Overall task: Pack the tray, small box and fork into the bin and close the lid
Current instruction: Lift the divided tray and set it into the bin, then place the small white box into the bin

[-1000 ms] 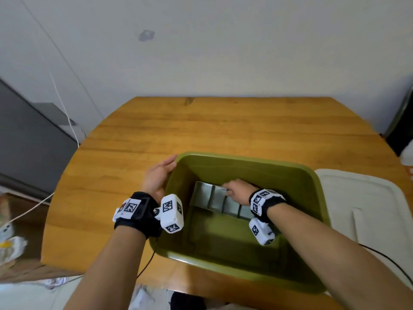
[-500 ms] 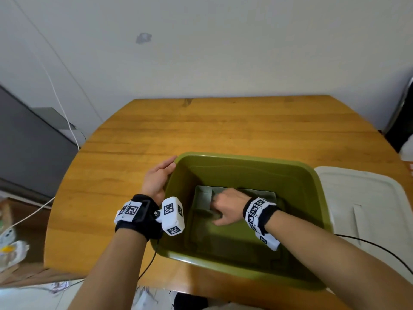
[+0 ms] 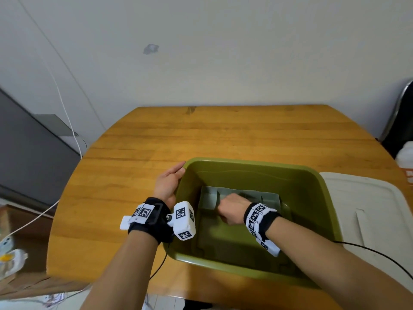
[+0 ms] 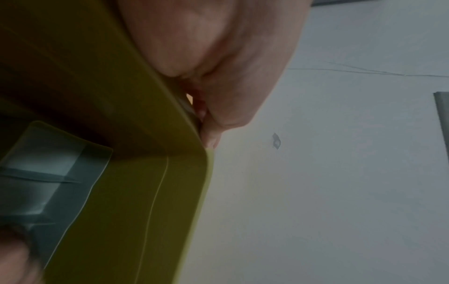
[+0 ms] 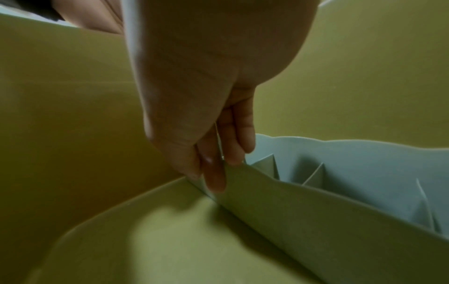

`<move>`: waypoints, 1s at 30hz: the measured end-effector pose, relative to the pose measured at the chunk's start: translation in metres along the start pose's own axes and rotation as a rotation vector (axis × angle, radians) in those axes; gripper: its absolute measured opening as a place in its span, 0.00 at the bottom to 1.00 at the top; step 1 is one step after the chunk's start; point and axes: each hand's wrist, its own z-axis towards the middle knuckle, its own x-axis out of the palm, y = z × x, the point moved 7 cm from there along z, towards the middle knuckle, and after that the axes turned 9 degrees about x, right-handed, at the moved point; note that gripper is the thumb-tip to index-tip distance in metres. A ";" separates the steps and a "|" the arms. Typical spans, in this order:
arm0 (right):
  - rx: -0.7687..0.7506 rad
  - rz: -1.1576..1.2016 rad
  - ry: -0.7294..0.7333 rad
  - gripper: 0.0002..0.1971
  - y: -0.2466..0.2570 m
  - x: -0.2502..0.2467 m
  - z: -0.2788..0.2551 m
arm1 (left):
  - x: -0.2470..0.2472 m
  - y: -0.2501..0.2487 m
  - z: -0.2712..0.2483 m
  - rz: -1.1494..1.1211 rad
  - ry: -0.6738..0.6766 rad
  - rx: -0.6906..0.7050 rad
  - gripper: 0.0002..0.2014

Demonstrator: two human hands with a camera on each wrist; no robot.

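An olive-green bin stands open on the wooden table. A grey-green tray with several compartments lies inside it, toward the far wall. My right hand reaches into the bin and pinches the tray's near wall, thumb outside and fingers inside. My left hand rests flat against the outside of the bin's left wall, fingers straight along the rim. I see no small box and no fork in any view.
The white lid lies flat on the table right of the bin. A black cable crosses it. A white bottle stands at the right edge. A dark cabinet is off the table's left side.
The tray went from tilted in my right hand to lying flat low in the bin. My right hand shifted left along the tray's near wall. The left hand stayed on the bin.
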 end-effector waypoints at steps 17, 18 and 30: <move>0.249 0.850 -0.523 0.07 -0.034 -0.143 -0.038 | -0.174 0.004 0.079 0.598 -0.133 -0.008 0.15; 0.263 0.883 -0.550 0.06 -0.033 -0.152 -0.041 | -0.189 0.012 0.083 0.795 -0.142 -0.017 0.17; 0.213 0.860 -0.468 0.08 0.025 -0.195 -0.004 | -0.231 0.065 0.091 1.357 0.054 -0.135 0.34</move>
